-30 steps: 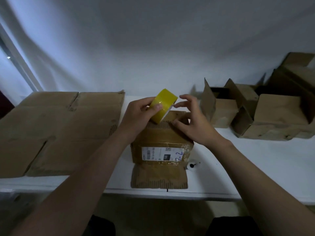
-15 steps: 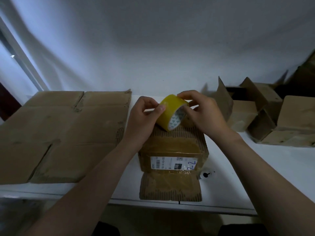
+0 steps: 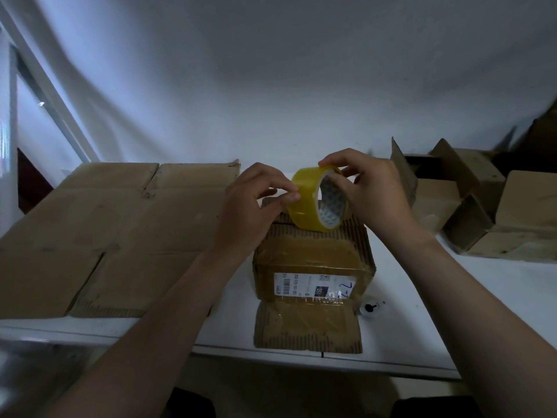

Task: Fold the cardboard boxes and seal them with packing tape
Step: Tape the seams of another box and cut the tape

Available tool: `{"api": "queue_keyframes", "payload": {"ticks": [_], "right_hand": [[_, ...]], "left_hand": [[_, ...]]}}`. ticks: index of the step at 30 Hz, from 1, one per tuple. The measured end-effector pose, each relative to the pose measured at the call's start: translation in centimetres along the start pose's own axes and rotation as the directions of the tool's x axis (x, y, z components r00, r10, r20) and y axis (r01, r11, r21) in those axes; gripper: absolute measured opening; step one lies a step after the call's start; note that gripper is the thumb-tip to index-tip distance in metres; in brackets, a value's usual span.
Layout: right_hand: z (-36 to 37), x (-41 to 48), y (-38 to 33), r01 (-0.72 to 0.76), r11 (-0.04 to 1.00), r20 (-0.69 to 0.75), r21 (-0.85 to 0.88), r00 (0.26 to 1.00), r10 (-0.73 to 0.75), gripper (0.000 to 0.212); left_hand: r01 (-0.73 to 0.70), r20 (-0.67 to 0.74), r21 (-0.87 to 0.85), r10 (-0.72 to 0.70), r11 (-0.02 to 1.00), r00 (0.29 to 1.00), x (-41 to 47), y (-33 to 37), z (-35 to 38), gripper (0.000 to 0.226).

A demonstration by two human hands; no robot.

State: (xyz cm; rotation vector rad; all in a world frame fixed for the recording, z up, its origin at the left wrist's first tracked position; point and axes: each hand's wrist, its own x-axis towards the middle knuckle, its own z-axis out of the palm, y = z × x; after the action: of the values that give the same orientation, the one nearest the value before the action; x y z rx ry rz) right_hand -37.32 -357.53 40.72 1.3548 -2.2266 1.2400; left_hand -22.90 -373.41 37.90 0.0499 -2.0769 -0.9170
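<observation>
A small brown cardboard box [image 3: 313, 263] with a white label sits at the table's middle, one flap lying flat toward me. Just above its far top edge is a yellow roll of packing tape [image 3: 307, 203], held on edge. My right hand [image 3: 370, 191] grips the roll from the right, fingers curled over its top and into the core. My left hand [image 3: 253, 203] is at the roll's left side, thumb and forefinger pinching at the tape's outer surface.
Flattened cardboard sheets [image 3: 105, 233] cover the table's left part. Several open, unfolded boxes [image 3: 470, 200] stand at the back right. A small black-and-white round object [image 3: 370, 307] lies right of the box. The white table edge [image 3: 391, 363] runs close in front.
My right hand has taken the roll from the right and now grips it. The left hand shifted from holding the roll to pinching at its outer surface. The camera drew closer.
</observation>
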Motion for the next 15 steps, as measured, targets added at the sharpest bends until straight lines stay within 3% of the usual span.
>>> {"api": "queue_keyframes", "payload": {"ticks": [4, 7, 11, 15], "right_hand": [[-0.7, 0.0, -0.8, -0.104, 0.989, -0.035, 0.108, 0.993, 0.108, 0.016], [-1.2, 0.0, -1.8, -0.206, 0.933, 0.021, 0.295, 0.978, 0.209, 0.011], [-2.0, -0.4, -2.8, -0.159, 0.928, 0.283, 0.337, 0.957, 0.061, 0.029], [-2.4, -0.7, -2.5, -0.058, 0.975, 0.290, 0.213, 0.957, -0.007, 0.036]], "left_hand": [[-0.071, -0.084, 0.099, 0.080, 0.992, 0.993, -0.1, 0.9, 0.0, 0.007], [0.019, -0.198, 0.111, 0.003, 0.994, 0.980, -0.2, 1.4, 0.2, 0.006], [0.180, -0.247, 0.076, -0.156, 0.981, 0.956, 0.1, 2.3, 0.9, 0.005], [0.295, -0.278, 0.020, -0.279, 0.955, 0.919, 0.6, 2.8, 1.0, 0.006]]}}
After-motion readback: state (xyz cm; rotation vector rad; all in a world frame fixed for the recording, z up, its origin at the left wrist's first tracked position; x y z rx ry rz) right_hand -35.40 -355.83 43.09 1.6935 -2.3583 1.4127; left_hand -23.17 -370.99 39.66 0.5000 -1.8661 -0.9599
